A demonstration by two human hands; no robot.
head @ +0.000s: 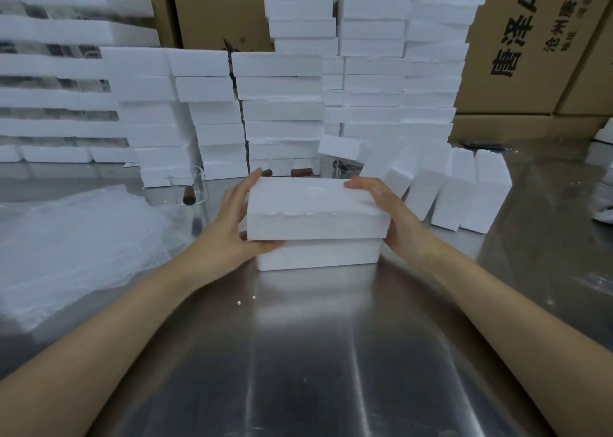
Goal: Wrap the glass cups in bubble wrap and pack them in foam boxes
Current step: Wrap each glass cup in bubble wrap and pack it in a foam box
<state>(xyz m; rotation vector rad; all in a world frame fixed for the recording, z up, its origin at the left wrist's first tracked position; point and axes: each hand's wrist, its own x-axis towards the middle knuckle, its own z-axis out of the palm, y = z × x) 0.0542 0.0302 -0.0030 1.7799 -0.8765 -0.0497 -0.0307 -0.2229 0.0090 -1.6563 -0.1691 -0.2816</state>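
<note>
A white foam box (318,254) sits on the steel table (315,353) in the middle, with its foam lid (315,207) on top, slightly askew. My left hand (237,217) grips the lid's left end, thumb under its front edge. My right hand (388,207) grips the lid's right end, fingers over the top. What the box contains is hidden. A glass cup with a wooden handle (187,184) stands behind at the left. More glass cups (345,168) stand behind the box. A pile of bubble wrap (76,247) lies at the left.
Tall stacks of white foam boxes (282,105) fill the back of the table. Several foam pieces (457,188) lean in a row at the right. Cardboard cartons (530,38) stand behind. Small foam crumbs (238,302) lie on the table.
</note>
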